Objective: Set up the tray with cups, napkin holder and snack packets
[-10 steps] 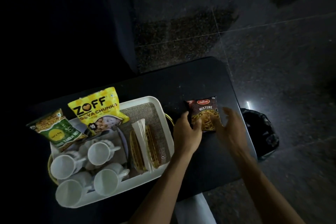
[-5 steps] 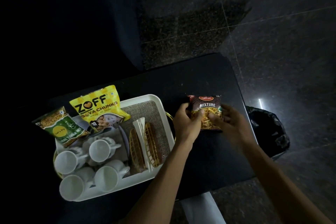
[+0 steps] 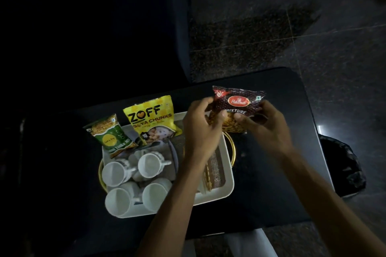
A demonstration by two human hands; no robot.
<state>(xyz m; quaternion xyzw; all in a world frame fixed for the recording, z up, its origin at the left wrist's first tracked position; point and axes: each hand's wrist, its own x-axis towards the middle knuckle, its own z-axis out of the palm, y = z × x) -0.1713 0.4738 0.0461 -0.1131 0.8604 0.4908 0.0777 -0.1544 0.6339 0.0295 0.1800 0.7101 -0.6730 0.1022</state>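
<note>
Both curled: left hand (image 3: 200,129), right hand (image 3: 266,126).

Very dim, deep shadows, floor glare

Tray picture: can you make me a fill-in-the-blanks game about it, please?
The white tray holds ___ white cups. The left hand and right hand hold the dark red packet labelled ___. The ZOFF packet is coloured ___.
Missing words: four; MIXTURE; yellow.
</note>
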